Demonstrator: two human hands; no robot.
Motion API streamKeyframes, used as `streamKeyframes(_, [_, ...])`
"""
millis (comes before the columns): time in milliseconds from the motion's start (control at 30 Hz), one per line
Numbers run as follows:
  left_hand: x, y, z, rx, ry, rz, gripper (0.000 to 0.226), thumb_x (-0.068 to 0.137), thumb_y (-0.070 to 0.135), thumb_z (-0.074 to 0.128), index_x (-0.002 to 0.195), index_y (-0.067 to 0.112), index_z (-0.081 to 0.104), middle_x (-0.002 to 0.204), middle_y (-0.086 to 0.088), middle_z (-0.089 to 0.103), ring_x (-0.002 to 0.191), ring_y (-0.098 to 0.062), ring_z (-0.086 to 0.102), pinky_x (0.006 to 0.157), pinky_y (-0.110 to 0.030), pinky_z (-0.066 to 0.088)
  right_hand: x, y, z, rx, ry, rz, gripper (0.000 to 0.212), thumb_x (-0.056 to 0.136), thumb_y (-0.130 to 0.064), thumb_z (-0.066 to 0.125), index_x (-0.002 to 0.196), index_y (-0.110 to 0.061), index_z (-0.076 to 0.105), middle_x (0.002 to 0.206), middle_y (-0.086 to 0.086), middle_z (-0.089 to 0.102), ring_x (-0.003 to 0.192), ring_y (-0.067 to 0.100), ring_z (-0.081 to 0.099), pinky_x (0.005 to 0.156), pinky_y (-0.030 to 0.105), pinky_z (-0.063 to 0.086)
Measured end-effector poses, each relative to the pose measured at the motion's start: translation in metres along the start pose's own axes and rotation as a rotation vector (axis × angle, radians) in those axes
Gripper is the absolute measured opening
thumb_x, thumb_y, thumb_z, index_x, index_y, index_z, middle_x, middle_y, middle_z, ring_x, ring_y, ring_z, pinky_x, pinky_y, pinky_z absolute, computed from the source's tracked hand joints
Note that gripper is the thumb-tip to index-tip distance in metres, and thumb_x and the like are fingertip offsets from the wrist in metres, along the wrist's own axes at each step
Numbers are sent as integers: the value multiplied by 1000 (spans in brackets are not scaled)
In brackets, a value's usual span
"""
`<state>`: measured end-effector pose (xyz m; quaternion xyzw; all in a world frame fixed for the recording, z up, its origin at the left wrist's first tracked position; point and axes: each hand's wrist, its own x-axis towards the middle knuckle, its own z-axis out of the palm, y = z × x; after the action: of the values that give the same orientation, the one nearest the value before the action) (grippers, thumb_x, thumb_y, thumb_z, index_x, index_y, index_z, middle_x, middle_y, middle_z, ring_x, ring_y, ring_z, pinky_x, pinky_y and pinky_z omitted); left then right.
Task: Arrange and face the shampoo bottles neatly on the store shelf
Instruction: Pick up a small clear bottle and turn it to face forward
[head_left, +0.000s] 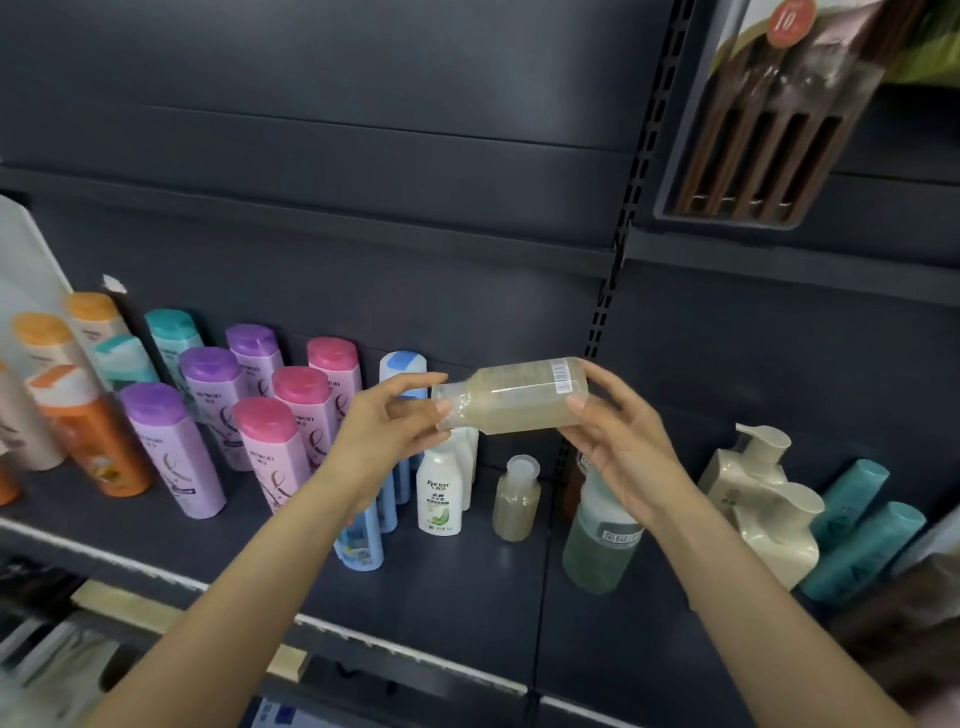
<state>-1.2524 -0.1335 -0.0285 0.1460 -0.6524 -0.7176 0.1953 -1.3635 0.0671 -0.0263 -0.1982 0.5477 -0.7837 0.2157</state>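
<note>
While sideways, bottle (511, 395) spans both grips.

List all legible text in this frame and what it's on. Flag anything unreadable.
"Rocien" or similar, partly blurred: white bottle with green label on the shelf.
"10", on a red round tag: chopstick pack hanging top right.
Barcode, digits too small: clear bottle held on its side by the left hand and right hand.
Script on pink-capped bottles and purple-capped bottles: unreadable.
Label on green translucent bottle: blurred.
</note>
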Motion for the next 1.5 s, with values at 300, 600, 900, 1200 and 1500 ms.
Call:
streamKeyframes(300, [-2, -39, -25, -317, -102, -197, 31, 88, -3, 54, 113, 14, 61, 114, -10, 67, 104, -19, 65, 89, -29, 54, -11, -1, 33, -357, -76, -173, 56, 77, 0, 71, 126, -25, 59, 116, -7, 67, 107, 11, 62, 87, 25, 52])
streamKeyframes(600, [6, -29, -32, -210, -99, -162, 20, 91, 12, 56, 109, 13, 65, 104, -9, 70, 92, -18, 69, 81, -22, 55, -5, -3, 40, -401, 127, -60, 40, 83, -16, 69, 122, -21, 62, 103, 2, 68, 92, 7, 67, 79, 22, 55])
streamKeyframes(900, [26, -5, -6, 59, -12, -194, 31, 91, 38, 56, 88, 10, 69, 70, -1, 73, 63, -12, 68, 59, -13, 52, 1, -15, 21, -449, 189, 220, 57, 79, -54, 63, 103, -3, 65, 86, 12, 73, 75, 22, 72, 63, 25, 57])
streamKeyframes(1200, [44, 2, 24, 90, -34, -305, 40, 89, 42, 58, 99, 5, 67, 90, -17, 72, 72, -17, 71, 61, -16, 55, 22, -19, -16, -461, 223, 281, 56, 79, -60, 60, 93, -7, 68, 79, 17, 72, 65, 20, 70, 59, 25, 57])
streamKeyframes(1500, [50, -6, 41, 171, 18, -10, 35, 83, 13, 68, 116, 19, 57, 100, 9, 65, 87, -3, 64, 81, -17, 49, 35, -14, -45, -109, 32, 223, 29, 85, -21, 65, 110, -6, 62, 115, 16, 63, 97, 26, 68, 72, 37, 58])
